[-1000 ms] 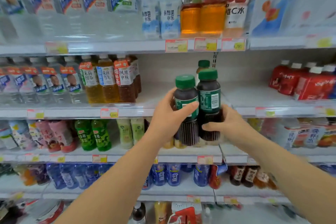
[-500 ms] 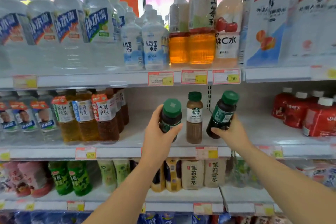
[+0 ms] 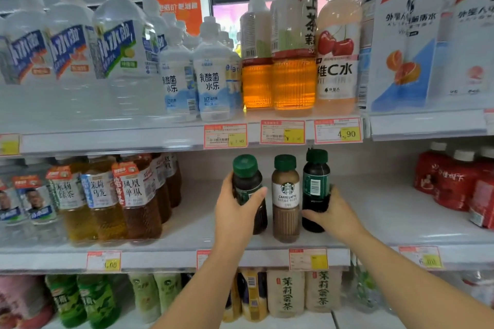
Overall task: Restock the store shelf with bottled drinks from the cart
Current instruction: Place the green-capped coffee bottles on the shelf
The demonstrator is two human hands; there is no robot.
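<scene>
My left hand (image 3: 236, 211) grips a dark coffee bottle with a green cap (image 3: 247, 181), upright on the middle shelf (image 3: 374, 211). My right hand (image 3: 331, 213) holds a second dark green-capped bottle (image 3: 316, 187) around its lower half, also upright on that shelf. Between the two stands a brown latte bottle (image 3: 286, 197) with a green cap, touched by neither hand. The three bottles stand in a row near the shelf's front edge. The cart is out of view.
Amber tea bottles (image 3: 128, 200) stand left of my hands and red bottles (image 3: 459, 181) at the far right. Bare shelf lies between the coffee bottles and the red ones. The shelf above (image 3: 267, 136) carries water and juice bottles. Tea bottles (image 3: 302, 291) fill the shelf below.
Both hands have lifted the dark bottles from chest height onto the middle shelf and spread them to either side of the latte bottle. The right bottle has gone from tilted to upright.
</scene>
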